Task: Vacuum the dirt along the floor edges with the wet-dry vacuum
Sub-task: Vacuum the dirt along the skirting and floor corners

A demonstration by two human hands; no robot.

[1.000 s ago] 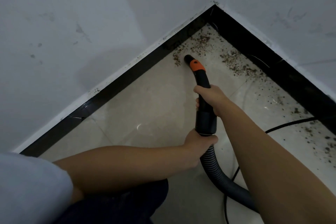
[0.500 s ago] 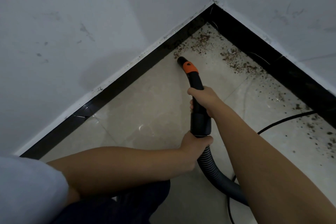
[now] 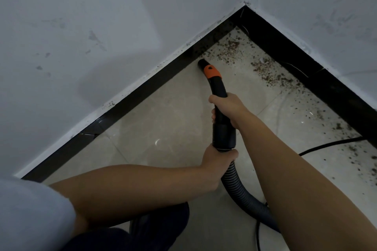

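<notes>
Tiled corner floor (image 3: 163, 120) | dirt (image 3: 271, 75) beyond nozzle (image 3: 202, 63) | cable (image 3: 326, 145) right

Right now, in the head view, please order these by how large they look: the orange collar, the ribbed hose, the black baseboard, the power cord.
1. baseboard, largest
2. hose
3. cord, long but very thin
4. collar, smallest

The cord and collar are hard to compare: one is long and thin, the other short and wide.

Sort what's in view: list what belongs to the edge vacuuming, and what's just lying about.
Part of the job:
vacuum nozzle
ribbed hose
dirt along the black skirting
left hand and right hand, both gripping the vacuum

Just there:
black cable on the floor tiles
scuffed white walls
</notes>
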